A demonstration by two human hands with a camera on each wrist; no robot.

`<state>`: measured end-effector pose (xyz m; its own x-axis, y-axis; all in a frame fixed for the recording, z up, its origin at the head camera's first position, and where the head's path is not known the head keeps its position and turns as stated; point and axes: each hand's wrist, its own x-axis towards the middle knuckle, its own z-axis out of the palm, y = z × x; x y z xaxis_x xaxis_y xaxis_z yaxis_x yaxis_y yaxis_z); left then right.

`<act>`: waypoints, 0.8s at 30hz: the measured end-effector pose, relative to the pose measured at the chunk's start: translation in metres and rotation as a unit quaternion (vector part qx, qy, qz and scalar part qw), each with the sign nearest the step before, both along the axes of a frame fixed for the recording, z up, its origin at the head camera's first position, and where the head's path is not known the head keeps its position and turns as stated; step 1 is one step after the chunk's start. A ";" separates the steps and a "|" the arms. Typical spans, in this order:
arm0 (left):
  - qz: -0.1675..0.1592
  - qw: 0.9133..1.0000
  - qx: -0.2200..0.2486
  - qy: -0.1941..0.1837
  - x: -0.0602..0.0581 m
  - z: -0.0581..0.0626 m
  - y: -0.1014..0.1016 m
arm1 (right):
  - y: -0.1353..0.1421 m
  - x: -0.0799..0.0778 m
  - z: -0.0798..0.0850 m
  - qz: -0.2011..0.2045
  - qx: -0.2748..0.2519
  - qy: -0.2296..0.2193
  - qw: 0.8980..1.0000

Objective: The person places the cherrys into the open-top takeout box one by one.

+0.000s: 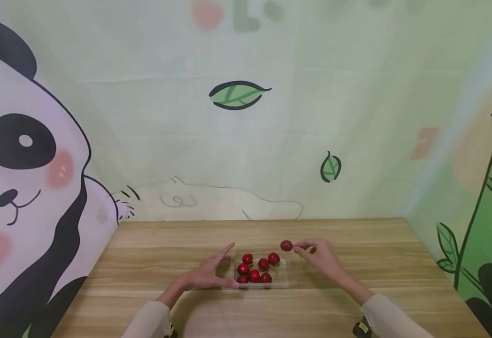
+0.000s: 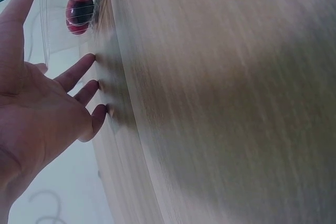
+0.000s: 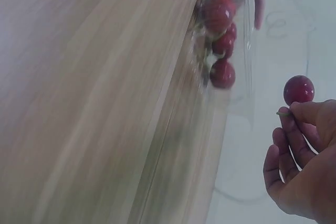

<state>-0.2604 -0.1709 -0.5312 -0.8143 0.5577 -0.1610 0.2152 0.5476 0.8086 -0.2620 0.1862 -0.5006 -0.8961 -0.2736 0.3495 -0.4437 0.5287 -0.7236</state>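
A shiny dark red cherry [image 1: 286, 245] is held up by my right hand [image 1: 321, 257], just beyond the back right part of a clear plastic box. Thumb and index finger pinch its short greenish stem [image 3: 283, 113]; the other fingers are loosely bent. Inside the box [image 1: 287, 274] lie several more red cherries [image 1: 254, 275], some with stems showing. At the box's left end my left hand [image 1: 203, 276] is spread, its thumb at the front corner and its index finger pointing up past the back corner. The remaining left fingertips [image 2: 98, 84] are low, close to the tabletop.
The box stands on a wood-grain table [image 1: 153, 244]. Behind it hangs a pale green cloth backdrop [image 1: 271, 141] with a painted panda [image 1: 22, 141] at left and bamboo [image 1: 488, 211] at right. Light sleeves cover both forearms.
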 end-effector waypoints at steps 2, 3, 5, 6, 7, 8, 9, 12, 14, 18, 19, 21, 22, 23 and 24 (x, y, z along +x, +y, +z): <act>0.000 1.000 -0.001 0.001 0.001 0.000 -0.001 | -0.009 -0.001 0.000 0.012 -0.001 -0.005 1.000; 0.001 1.000 -0.001 0.001 0.001 0.001 -0.001 | -0.014 -0.001 -0.001 0.017 0.001 -0.007 1.000; 0.002 1.000 -0.001 0.002 0.001 0.002 -0.002 | -0.023 -0.002 -0.001 0.025 0.010 -0.018 0.999; 0.002 1.000 -0.001 0.001 0.001 0.002 -0.002 | -0.027 -0.003 -0.002 0.028 0.018 -0.018 0.999; 0.003 1.000 -0.001 0.001 0.002 0.003 -0.002 | -0.031 -0.003 -0.003 0.031 0.026 -0.015 0.999; 0.002 1.000 -0.001 0.001 0.002 0.003 -0.001 | -0.035 -0.004 -0.005 0.035 0.029 -0.015 0.999; 0.002 1.000 0.000 0.000 0.002 0.003 -0.001 | -0.039 -0.004 -0.006 0.037 0.035 -0.010 0.999; 0.002 1.000 0.000 -0.002 0.002 0.003 -0.002 | -0.049 -0.005 -0.011 0.033 0.059 0.008 0.998; 0.002 1.000 0.001 -0.002 0.002 0.002 -0.002 | -0.055 -0.005 -0.014 0.033 0.072 0.024 0.997; 0.003 1.000 -0.003 -0.004 0.001 0.000 -0.003 | -0.063 -0.005 -0.019 0.027 0.111 0.046 0.992; 0.003 1.000 -0.003 -0.004 0.001 0.000 -0.003 | -0.065 -0.005 -0.020 0.026 0.119 0.049 0.991; 0.003 1.000 -0.003 -0.004 0.001 -0.001 -0.003 | -0.067 -0.006 -0.023 0.020 0.133 0.048 0.990; 0.003 1.000 -0.003 -0.003 0.001 -0.001 -0.003 | -0.068 -0.006 -0.024 0.018 0.139 0.050 0.989; 0.003 1.000 -0.004 -0.003 0.002 0.000 -0.003 | -0.069 -0.006 -0.025 0.016 0.145 0.051 0.988; 0.002 1.000 -0.002 -0.002 0.002 -0.001 -0.002 | -0.070 -0.006 -0.026 0.016 0.147 0.052 0.988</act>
<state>-0.2585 -0.1733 -0.5318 -0.8158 0.5541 -0.1657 0.2104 0.5512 0.8074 -0.2682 0.1166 -0.5267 -0.8493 -0.4038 0.3402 -0.5266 0.6939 -0.4911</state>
